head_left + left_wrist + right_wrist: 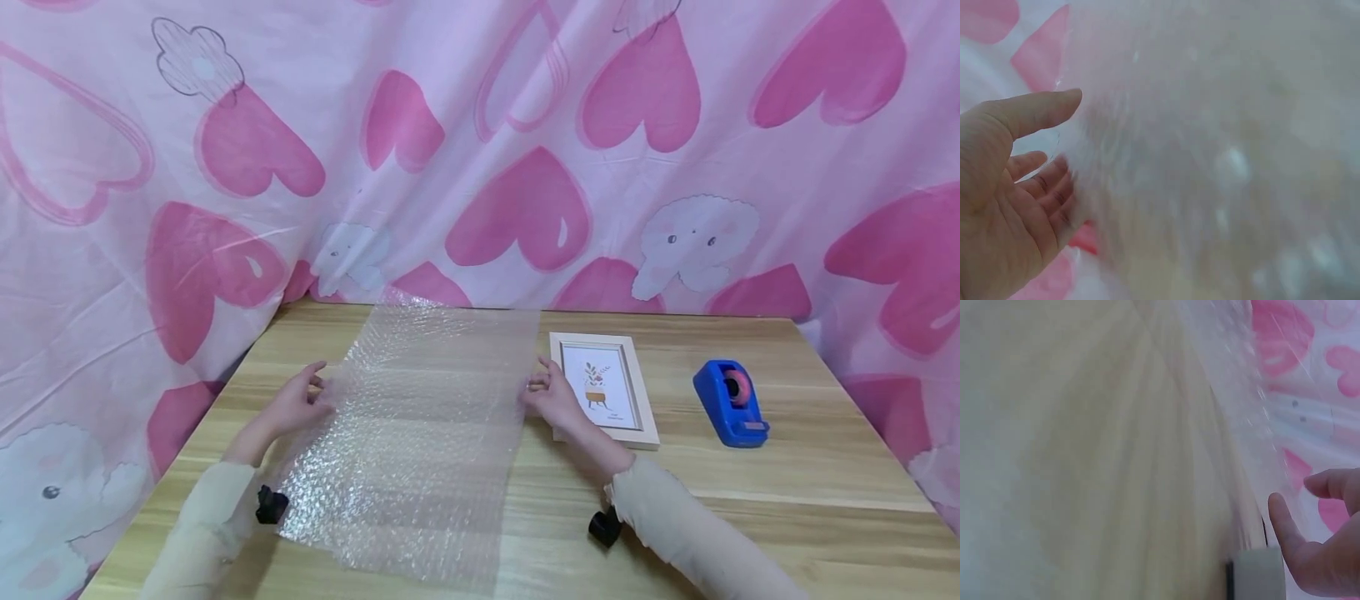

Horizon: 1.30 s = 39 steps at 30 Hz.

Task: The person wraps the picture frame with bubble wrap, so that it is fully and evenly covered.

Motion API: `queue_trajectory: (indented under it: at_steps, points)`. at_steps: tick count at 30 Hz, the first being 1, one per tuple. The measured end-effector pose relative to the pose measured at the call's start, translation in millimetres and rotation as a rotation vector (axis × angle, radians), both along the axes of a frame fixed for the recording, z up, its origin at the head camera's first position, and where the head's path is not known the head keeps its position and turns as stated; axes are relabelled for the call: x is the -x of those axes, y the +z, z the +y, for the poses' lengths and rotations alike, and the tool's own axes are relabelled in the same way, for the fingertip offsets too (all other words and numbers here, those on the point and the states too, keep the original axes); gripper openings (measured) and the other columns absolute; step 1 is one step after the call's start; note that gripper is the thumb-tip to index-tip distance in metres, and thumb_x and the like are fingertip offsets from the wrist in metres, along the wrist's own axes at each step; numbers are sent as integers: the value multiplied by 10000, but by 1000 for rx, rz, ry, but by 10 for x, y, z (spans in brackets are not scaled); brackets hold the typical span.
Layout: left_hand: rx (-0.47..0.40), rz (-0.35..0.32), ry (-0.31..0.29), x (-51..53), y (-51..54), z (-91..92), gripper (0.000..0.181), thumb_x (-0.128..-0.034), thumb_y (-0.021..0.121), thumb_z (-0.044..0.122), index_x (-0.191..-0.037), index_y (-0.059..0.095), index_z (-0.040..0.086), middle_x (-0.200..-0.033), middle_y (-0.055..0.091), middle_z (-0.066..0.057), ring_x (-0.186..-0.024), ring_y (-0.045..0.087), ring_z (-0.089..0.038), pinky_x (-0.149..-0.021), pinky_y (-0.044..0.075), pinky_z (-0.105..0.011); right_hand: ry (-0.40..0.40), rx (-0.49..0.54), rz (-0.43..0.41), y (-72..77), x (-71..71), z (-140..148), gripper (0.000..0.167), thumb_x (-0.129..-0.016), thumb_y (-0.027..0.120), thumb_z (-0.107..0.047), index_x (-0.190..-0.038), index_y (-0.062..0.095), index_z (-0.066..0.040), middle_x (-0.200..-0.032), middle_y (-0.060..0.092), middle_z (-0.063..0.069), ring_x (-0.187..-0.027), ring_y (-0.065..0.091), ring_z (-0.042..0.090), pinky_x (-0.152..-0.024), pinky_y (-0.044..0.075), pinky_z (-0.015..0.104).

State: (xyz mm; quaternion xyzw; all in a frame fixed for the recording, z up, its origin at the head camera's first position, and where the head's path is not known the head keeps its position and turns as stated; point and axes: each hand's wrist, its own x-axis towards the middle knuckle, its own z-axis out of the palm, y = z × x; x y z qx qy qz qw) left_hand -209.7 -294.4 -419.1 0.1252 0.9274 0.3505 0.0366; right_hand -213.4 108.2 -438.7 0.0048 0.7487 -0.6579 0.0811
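Note:
A clear sheet of bubble wrap [420, 433] spans the middle of the head view, between the two hands. My left hand [296, 404] is at its left edge; in the left wrist view this hand [1019, 187] has its thumb apart from its fingers, and the fingertips meet the edge of the wrap [1179, 156]. At the opposite edge is my right hand [558, 402]. The right wrist view shows that hand [1329, 544] with thumb and finger spread beside the wrap [1241, 412]; whether it touches is unclear.
A pale picture frame [646, 417] lies on the wooden table [810, 500], just right of my right hand. Farther right stands a blue tape dispenser [720, 417] with a pink roll. A pink heart-patterned curtain [465, 100] hangs behind the table.

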Motion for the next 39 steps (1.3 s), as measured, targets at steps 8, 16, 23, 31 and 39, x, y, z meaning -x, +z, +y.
queue_trajectory:
  at_steps: [8,16,23,31,39]
  points:
    - [-18,-199,-29,-411,32,-220,809,-768,704,151,-1351,214,-121,-970,538,-212,-814,581,-278,-636,533,-335,-17,-35,-37,11,292,39,678,-876,527,-8,-1419,122,28,-1181,488,277,-728,577,138,-623,552,246]
    - [-122,-277,-127,-538,-92,-288,567,-763,663,18,-1211,353,-141,-891,552,-136,-709,525,-154,-570,489,-267,-43,-5,-70,-14,255,68,645,-866,502,49,-1418,172,0,-1024,553,213,-688,568,141,-562,536,231]
    - [-27,-102,-111,-342,-39,-238,449,-738,633,-56,-1136,442,-139,-845,573,-124,-755,534,-178,-619,475,-265,21,-19,-62,-4,5,192,686,-798,523,104,-1395,189,41,-875,581,173,-645,607,171,-572,556,282]
    - [-22,44,-54,-146,47,-188,402,-762,564,-114,-1140,431,-154,-811,570,-157,-713,542,-178,-606,474,-244,32,10,-106,36,-101,281,695,-785,550,63,-1377,186,58,-853,601,136,-591,596,139,-518,536,252]
    - [-6,-74,-18,-355,106,-434,495,-756,667,-13,-1160,433,-174,-931,582,-209,-830,586,-290,-653,517,-274,-98,3,-80,52,193,543,660,-844,522,-11,-1390,158,64,-775,569,40,-547,561,68,-506,519,208]
